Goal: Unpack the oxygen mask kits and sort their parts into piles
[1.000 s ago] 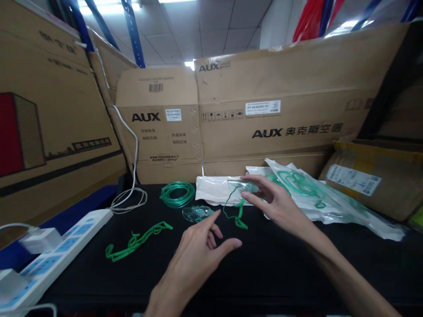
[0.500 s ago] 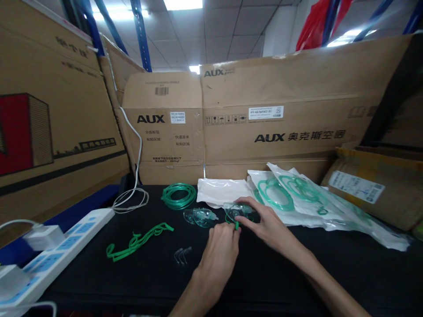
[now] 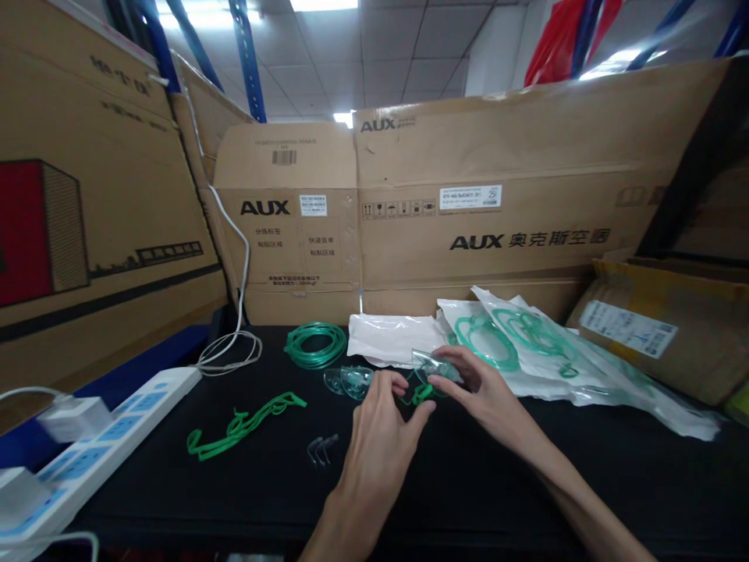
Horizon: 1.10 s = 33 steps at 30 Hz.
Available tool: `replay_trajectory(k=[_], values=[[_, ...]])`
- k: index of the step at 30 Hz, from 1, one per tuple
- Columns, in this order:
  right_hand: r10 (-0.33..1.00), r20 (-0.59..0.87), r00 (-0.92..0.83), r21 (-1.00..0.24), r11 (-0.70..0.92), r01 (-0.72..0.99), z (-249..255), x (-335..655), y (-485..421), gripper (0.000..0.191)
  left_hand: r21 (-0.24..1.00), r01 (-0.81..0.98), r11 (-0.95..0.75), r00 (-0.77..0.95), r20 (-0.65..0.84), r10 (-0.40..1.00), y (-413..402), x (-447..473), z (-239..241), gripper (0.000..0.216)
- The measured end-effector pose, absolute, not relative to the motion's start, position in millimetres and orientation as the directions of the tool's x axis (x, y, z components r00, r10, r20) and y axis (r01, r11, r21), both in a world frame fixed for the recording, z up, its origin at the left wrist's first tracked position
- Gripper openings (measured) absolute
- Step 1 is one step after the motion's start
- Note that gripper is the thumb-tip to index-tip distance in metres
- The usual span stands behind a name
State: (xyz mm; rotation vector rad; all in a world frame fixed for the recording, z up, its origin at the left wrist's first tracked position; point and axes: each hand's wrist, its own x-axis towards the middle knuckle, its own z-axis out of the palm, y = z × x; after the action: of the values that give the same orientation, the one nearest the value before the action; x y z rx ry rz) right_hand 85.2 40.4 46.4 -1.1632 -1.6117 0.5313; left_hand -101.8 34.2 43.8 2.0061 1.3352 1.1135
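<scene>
My right hand (image 3: pixel 468 382) pinches a clear green oxygen mask (image 3: pixel 426 364) between thumb and fingers, a little above the black table. A green elastic strap (image 3: pixel 421 393) hangs in a bunch below that mask. Close to the strap, my left hand (image 3: pixel 389 421) has its thumb and fingers apart, with nothing seen between them. Behind its fingers lies a second clear mask (image 3: pixel 351 381), partly hidden. Farther left rests another green strap (image 3: pixel 246 425). Small clear plastic pieces (image 3: pixel 321 450) lie left of my left wrist.
A coil of green tubing (image 3: pixel 316 345) sits at the back beside a white packet (image 3: pixel 395 339). Packaged green tubing sets (image 3: pixel 503 336) lie back right, near a cardboard box (image 3: pixel 661 320). A white power strip (image 3: pixel 117 445) runs along the left. Tall cardboard panels (image 3: pixel 468 179) stand behind.
My left hand has let go of the green strap under the mask and opened its fingers. My right hand has shifted slightly right with the mask.
</scene>
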Motion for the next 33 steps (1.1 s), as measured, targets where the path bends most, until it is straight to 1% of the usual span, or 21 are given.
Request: replay_trajectory(k=[1, 3, 4, 6, 8, 11, 14, 16, 18, 20, 22, 24, 26, 29, 31, 33], values=[[0.884, 0.468, 0.008, -0.807, 0.423, 0.413, 47, 84, 37, 0.037, 0.778, 0.462, -0.426, 0.225, 0.361, 0.905, 35, -103, 45, 0.028], [0.896, 0.443, 0.038, -0.836, 0.397, 0.378, 47, 80, 30, 0.038, 0.838, 0.325, -0.438, 0.34, 0.329, 0.881, 36, -103, 46, 0.021], [0.907, 0.418, 0.056, -0.859, 0.374, 0.349, 46, 79, 26, 0.038, 0.87, 0.254, -0.421, 0.398, 0.303, 0.866, 37, -102, 46, 0.017], [0.935, 0.347, 0.073, -0.909, 0.317, 0.271, 44, 75, 20, 0.04, 0.922, 0.136, -0.363, 0.48, 0.259, 0.838, 39, -100, 44, 0.02], [0.955, 0.292, 0.043, -0.942, 0.28, 0.186, 41, 73, 13, 0.04, 0.942, 0.067, -0.329, 0.502, 0.254, 0.827, 41, -99, 41, 0.025], [0.962, 0.273, -0.02, -0.953, 0.274, 0.133, 37, 72, 2, 0.042, 0.945, 0.056, -0.321, 0.493, 0.253, 0.832, 41, -97, 39, 0.029], [0.967, 0.251, -0.032, -0.945, 0.252, 0.208, 31, 76, -5, 0.048, 0.934, 0.082, -0.347, 0.47, 0.271, 0.84, 37, -94, 42, 0.029], [0.958, 0.287, -0.011, -0.916, 0.278, 0.291, 25, 80, -5, 0.051, 0.906, 0.124, -0.405, 0.454, 0.311, 0.835, 35, -92, 45, 0.028], [0.922, 0.386, 0.02, -0.85, 0.347, 0.397, 17, 83, -2, 0.045, 0.857, 0.19, -0.479, 0.449, 0.358, 0.819, 33, -90, 47, 0.027], [0.872, 0.488, 0.037, -0.755, 0.4, 0.52, 11, 85, 1, 0.038, 0.795, 0.271, -0.542, 0.447, 0.395, 0.803, 33, -87, 48, 0.028], [0.836, 0.549, 0.029, -0.668, 0.417, 0.617, 6, 85, 3, 0.035, 0.741, 0.341, -0.579, 0.44, 0.419, 0.794, 33, -86, 48, 0.03], [0.81, 0.586, 0.02, -0.609, 0.425, 0.669, 4, 84, 4, 0.034, 0.718, 0.374, -0.587, 0.437, 0.422, 0.794, 32, -85, 47, 0.032], [0.789, 0.614, 0.028, -0.575, 0.422, 0.701, 4, 84, 5, 0.035, 0.73, 0.366, -0.577, 0.447, 0.406, 0.797, 29, -85, 47, 0.031], [0.786, 0.614, 0.073, -0.565, 0.373, 0.736, 5, 85, 6, 0.036, 0.776, 0.341, -0.53, 0.476, 0.344, 0.809, 17, -88, 47, 0.029], [0.795, 0.592, 0.131, -0.579, 0.307, 0.755, 6, 88, 7, 0.038, 0.799, 0.337, -0.497, 0.507, 0.291, 0.812, 6, -93, 48, 0.029], [0.807, 0.549, 0.216, -0.606, 0.207, 0.768, 8, 91, 7, 0.04, 0.813, 0.336, -0.475, 0.543, 0.245, 0.803, -3, -99, 50, 0.029]])
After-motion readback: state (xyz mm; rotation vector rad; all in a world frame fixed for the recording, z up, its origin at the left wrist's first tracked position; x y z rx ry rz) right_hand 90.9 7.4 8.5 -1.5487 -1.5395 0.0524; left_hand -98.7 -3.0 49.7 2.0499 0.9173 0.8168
